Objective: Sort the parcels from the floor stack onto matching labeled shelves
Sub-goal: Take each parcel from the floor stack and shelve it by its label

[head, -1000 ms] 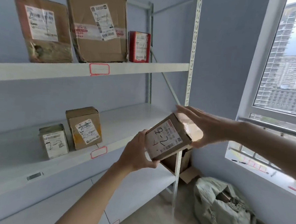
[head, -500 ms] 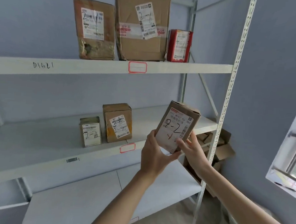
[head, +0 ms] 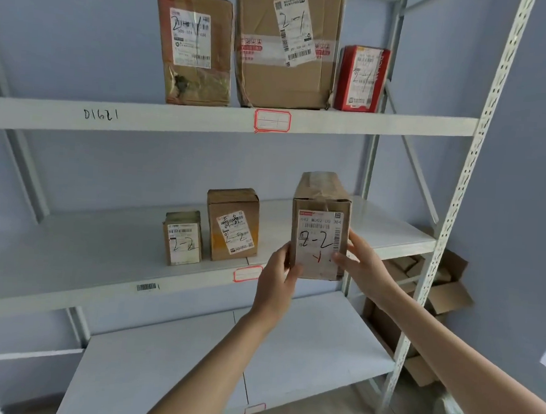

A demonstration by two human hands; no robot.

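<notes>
Both hands grip upright box [head: 320, 229] marked 2-2: left hand [head: 275, 279] closed on its lower left edge, right hand [head: 362, 266] closed on lower right. Box held at front edge of middle shelf [head: 102, 260], right part. Two 2-2 parcels [head: 232, 225] at box's 9 o'clock. Three 2-1 parcels [head: 288, 44] on top shelf [head: 382, 125], 12 o'clock.

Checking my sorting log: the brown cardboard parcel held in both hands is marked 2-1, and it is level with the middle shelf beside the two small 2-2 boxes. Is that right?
Not quite. In the head view the brown cardboard parcel held by the left hand and right hand is marked 2-2, not 2-1. The rest stands: it is level with the white middle shelf beside the two small 2-2 boxes.
</notes>
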